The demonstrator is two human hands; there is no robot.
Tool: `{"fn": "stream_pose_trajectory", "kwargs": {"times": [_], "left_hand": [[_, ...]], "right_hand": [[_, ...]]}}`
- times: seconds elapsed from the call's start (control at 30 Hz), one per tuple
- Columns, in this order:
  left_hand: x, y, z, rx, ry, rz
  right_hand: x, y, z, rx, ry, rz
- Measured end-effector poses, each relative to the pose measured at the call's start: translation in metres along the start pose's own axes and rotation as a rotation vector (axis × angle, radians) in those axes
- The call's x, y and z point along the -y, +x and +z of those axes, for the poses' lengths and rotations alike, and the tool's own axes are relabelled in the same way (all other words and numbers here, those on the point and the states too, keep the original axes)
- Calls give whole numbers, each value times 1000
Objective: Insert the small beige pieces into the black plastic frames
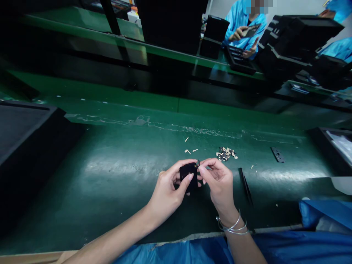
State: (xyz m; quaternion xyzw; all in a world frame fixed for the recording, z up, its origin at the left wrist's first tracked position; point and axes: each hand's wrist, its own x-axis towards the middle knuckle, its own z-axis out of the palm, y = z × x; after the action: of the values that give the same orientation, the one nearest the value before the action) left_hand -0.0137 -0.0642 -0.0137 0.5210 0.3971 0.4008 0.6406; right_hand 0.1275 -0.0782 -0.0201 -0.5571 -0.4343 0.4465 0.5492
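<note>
My left hand [172,187] is wrapped round a small flat black part [188,176], its thumb lying across the face. At the upper right corner of that part, my right hand [217,179] pinches a tiny dark piece [198,164] between thumb and forefinger. Beyond my hands lies a small pile of tiny black and beige pieces [225,154], with a few beige strips [187,151] to its left. Black tweezers [245,186] rest on the green table [123,198] to the right of my right hand. Farther right is a flat grey part [278,154].
A large black tray [24,121] stands at the left, and another black tray [330,150] with clear plastic at the right. Across the bench, a person in blue [244,25] holds a flat part near stacked black trays [294,40]. Blue cloth [178,253] lies along the near edge.
</note>
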Motion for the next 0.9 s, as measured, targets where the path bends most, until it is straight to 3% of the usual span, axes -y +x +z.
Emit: {"fn": "stream_pose_trajectory", "kwargs": {"times": [0.9], "left_hand": [[1,-1,0,-9,53,30]], "right_hand": [[0,0,2,5,10,6]]}}
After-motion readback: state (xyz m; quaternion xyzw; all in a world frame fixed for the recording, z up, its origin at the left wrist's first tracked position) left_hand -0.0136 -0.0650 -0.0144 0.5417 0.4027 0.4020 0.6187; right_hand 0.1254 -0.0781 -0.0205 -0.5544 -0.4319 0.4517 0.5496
